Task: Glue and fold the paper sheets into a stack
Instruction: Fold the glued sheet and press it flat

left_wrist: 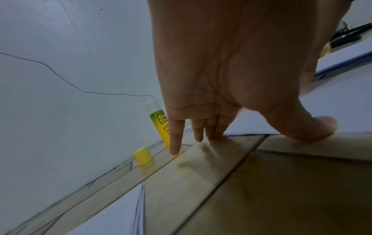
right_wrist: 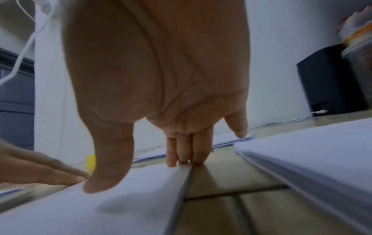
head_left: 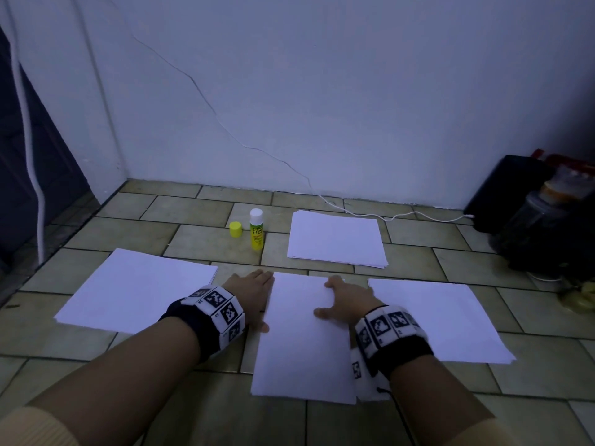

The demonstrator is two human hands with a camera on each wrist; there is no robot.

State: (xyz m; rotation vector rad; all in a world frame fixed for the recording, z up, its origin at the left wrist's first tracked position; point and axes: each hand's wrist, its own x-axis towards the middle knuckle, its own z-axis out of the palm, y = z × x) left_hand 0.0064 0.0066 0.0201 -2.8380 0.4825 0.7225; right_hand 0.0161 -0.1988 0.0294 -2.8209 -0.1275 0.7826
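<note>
A white folded paper sheet lies on the tiled floor straight in front of me. My left hand rests flat along its left edge, fingers straight, thumb at the sheet's border. My right hand presses flat on the sheet's upper right part, with the fingertips at its right edge and the thumb on the paper. A green-yellow glue stick stands uncapped behind the sheet, its yellow cap beside it on the left. Neither hand holds anything.
Other white paper lies around: a pile on the left, one on the right, and a stack at the back. A white cable runs to a black box beside a jar.
</note>
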